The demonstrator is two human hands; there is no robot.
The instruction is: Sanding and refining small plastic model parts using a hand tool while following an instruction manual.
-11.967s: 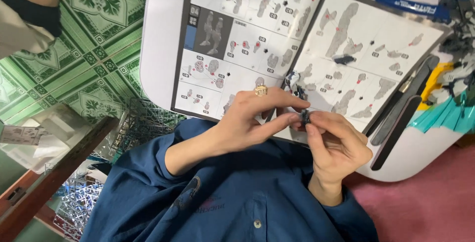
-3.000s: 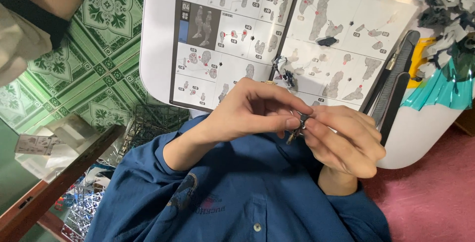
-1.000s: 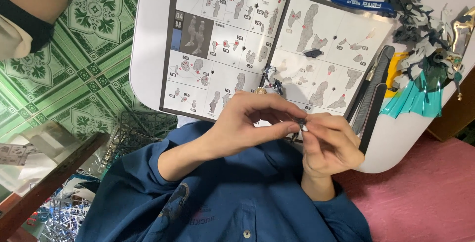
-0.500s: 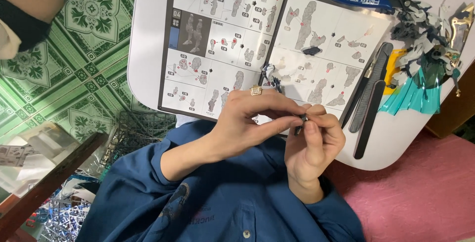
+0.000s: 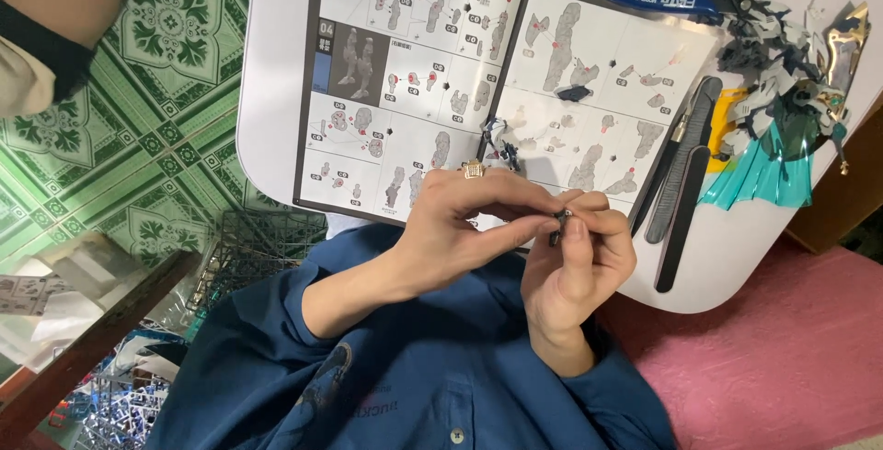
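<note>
A tiny dark part (image 5: pixel 558 226) is pinched between the fingertips of both the left hand (image 5: pixel 460 229) and right hand (image 5: pixel 584 271), just above the table (image 5: pixel 736 257) edge, and is best pressed squarely, gently.

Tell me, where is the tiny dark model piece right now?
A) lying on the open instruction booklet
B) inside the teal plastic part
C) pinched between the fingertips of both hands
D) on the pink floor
C: the tiny dark piece sits pinched between the fingertips of the left hand and the right hand, held in the air just off the edge of the open instruction booklet.
</note>
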